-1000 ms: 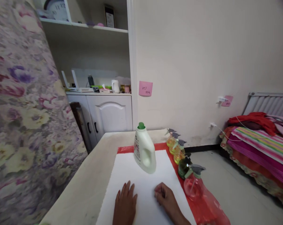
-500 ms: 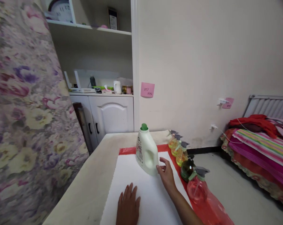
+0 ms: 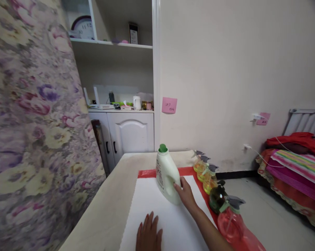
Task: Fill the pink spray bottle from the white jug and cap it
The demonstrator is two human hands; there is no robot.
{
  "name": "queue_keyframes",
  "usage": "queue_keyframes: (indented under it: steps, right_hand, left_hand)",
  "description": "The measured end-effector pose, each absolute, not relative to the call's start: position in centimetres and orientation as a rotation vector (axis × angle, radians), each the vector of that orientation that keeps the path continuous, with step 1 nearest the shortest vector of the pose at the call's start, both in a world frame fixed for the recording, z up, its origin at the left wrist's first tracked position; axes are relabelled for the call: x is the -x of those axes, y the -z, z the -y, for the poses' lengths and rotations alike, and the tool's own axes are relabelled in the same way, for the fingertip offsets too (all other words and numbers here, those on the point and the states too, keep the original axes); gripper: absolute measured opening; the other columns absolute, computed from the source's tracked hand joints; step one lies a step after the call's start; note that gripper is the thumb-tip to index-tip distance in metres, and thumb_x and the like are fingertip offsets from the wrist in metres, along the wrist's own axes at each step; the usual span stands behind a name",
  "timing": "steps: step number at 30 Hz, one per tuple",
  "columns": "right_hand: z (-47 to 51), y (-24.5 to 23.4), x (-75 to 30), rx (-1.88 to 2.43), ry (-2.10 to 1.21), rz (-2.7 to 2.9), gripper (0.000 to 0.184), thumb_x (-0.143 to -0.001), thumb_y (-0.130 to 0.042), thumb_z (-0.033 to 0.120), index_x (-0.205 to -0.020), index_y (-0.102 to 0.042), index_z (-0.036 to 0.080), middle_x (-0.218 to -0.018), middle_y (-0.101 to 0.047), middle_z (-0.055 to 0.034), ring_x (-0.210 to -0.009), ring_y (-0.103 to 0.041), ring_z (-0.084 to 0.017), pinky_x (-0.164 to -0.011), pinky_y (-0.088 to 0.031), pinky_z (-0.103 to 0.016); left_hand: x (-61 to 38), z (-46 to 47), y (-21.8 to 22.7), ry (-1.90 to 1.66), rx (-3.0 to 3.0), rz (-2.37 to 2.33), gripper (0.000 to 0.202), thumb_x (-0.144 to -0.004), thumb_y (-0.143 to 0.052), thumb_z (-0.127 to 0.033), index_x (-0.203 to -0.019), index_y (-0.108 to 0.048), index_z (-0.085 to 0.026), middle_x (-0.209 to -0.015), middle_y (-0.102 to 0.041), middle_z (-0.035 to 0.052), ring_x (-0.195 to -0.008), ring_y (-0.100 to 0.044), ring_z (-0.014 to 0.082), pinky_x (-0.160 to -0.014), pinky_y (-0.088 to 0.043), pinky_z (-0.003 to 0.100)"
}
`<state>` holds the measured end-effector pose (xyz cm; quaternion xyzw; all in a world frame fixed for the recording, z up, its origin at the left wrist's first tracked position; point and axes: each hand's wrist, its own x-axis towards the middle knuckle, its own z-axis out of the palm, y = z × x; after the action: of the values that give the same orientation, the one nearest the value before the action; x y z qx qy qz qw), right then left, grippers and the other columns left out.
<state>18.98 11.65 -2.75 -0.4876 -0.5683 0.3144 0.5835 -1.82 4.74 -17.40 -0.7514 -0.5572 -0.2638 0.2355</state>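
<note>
A white detergent jug (image 3: pixel 166 176) with a green cap stands upright on a white sheet (image 3: pixel 157 216) laid over a red plastic cover (image 3: pixel 147 173) on the table. My right hand (image 3: pixel 185 194) is against the jug's handle side, fingers curled around it. My left hand (image 3: pixel 148 235) lies flat on the white sheet near the front edge, fingers stretched out and holding nothing. Along the table's right edge stands a row of spray bottles: yellow ones (image 3: pixel 206 172), a dark green one (image 3: pixel 217 198) and a pink one (image 3: pixel 232 223).
A flowered curtain (image 3: pixel 32 132) hangs close on the left. Behind the table are a white cabinet (image 3: pixel 130 134) with small items on top and shelves with a clock (image 3: pixel 81 29). A bed with striped bedding (image 3: pixel 296 164) is at the right. Pink notes (image 3: pixel 169 105) stick on the wall.
My right hand went from resting on the sheet forward to the jug and closed on its handle side. My left hand stayed flat. The view shifted slightly.
</note>
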Motion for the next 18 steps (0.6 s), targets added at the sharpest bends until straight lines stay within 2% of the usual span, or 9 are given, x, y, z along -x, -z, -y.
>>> queue_keyframes:
  steps: [7,12,18]
  right_hand:
    - [-12.2,0.2,-16.8,0.925,-0.952,1.410,0.022,-0.066,-0.065,0.023,-0.088,-0.066,0.018,-0.082,-0.068,0.0008,-0.079,-0.060,-0.020,-0.072,-0.047,-0.030]
    - [-11.0,-1.1,-16.1,0.882,-0.979,1.318,0.020,-0.070,-0.064,0.027,-0.088,-0.065,0.018,-0.073,-0.065,0.0024,-0.068,-0.056,-0.017,-0.063,-0.044,-0.026]
    - [-7.1,-0.8,-14.9,0.959,-0.941,1.207,0.023,-0.072,-0.065,0.031,-0.091,-0.063,0.018,-0.078,-0.064,0.0010,-0.075,-0.055,-0.017,-0.067,-0.046,-0.027]
  left_hand:
    - [2.7,-5.1,17.8,0.731,2.062,1.461,0.037,-0.087,-0.049,-0.032,-0.120,-0.065,-0.025,-0.127,-0.068,0.0064,-0.114,-0.065,0.0260,-0.089,-0.052,0.042]
    - [3.2,-5.2,17.5,0.652,2.146,1.493,0.037,-0.089,-0.050,-0.033,-0.123,-0.063,-0.027,-0.131,-0.065,0.0049,-0.117,-0.063,0.0243,-0.089,-0.054,0.040]
    - [2.5,-4.9,17.4,0.677,2.040,1.474,0.036,-0.086,-0.051,-0.032,-0.118,-0.066,-0.025,-0.128,-0.067,0.0047,-0.115,-0.065,0.0250,-0.088,-0.055,0.042]
